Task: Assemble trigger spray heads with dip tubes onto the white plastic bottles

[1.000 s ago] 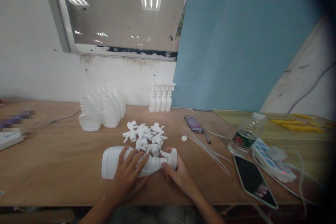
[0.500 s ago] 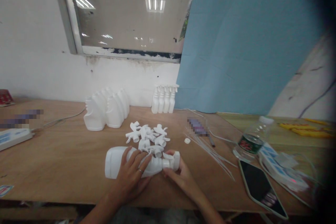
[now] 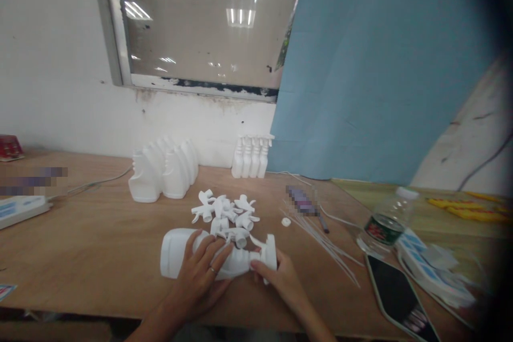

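A white plastic spray bottle (image 3: 175,253) lies on its side near the table's front edge, its base to the left and its neck to the right. My left hand (image 3: 205,264), with a ring on one finger, is wrapped over the bottle's body. At the neck sits a white trigger spray head (image 3: 270,252), held by the thumb and fingers of my right hand (image 3: 280,272). Some of the right fingers are hidden behind the head. Just beyond the bottle is a pile of loose white trigger heads (image 3: 224,211), close to my left fingertips.
White bottles without heads (image 3: 176,173) stand at the back left; several bottles with heads (image 3: 251,157) stand against the wall. To the right are thin white tubes (image 3: 324,243), a water bottle (image 3: 382,227), a phone (image 3: 401,294) and a power strip (image 3: 433,267).
The trigger head has turned about the bottle's neck, and my right fingers have shifted around it. My left hand keeps its hold on the body. The view has tilted slightly.
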Motion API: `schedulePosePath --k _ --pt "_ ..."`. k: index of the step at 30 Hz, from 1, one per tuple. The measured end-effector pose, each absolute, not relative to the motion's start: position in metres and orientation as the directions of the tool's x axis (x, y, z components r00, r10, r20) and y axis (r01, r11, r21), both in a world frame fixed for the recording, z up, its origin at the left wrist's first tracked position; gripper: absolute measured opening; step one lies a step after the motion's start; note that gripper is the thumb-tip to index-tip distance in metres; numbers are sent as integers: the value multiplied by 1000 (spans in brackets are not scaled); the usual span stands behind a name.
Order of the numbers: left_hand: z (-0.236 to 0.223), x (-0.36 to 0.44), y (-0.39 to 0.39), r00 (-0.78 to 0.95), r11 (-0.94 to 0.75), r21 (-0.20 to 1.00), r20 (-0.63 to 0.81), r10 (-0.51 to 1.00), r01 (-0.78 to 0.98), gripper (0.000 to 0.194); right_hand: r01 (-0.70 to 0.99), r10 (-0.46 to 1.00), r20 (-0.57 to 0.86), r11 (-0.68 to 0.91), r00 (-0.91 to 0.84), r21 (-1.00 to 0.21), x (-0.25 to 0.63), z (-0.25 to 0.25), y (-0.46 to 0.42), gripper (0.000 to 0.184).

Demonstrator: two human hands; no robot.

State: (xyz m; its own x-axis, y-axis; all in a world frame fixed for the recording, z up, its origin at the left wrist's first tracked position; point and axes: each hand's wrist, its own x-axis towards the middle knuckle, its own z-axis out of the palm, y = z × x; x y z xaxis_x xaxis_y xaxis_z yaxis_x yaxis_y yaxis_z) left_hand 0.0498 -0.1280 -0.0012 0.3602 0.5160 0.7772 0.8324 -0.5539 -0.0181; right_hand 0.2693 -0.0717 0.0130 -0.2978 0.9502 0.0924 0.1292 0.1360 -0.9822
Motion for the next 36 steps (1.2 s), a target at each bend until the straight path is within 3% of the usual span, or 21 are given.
schedulePosePath --k 4,10,17,27,33,36 --pt "-2 50 -129 360 -557 -23 785 504 830 51 100 944 52 89 -326 -991 270 12 -74 48" --pt "-1 50 -130 363 -560 -26 787 499 828 51 60 927 143 174 -347 -983 276 14 -77 52" --pt "-2 50 -129 363 -567 -25 792 491 823 48 126 922 196 249 -334 -960 274 13 -76 41" --pt "0 51 -132 377 -591 -44 808 453 805 48 109 940 148 190 -307 -976 266 10 -79 41" --pt "-5 51 -129 364 -546 -26 771 522 838 49 56 940 126 151 -316 -987 263 6 -77 48" --pt "-4 54 -130 354 -516 -6 734 579 857 59 56 936 116 143 -332 -988 264 1 -77 53"
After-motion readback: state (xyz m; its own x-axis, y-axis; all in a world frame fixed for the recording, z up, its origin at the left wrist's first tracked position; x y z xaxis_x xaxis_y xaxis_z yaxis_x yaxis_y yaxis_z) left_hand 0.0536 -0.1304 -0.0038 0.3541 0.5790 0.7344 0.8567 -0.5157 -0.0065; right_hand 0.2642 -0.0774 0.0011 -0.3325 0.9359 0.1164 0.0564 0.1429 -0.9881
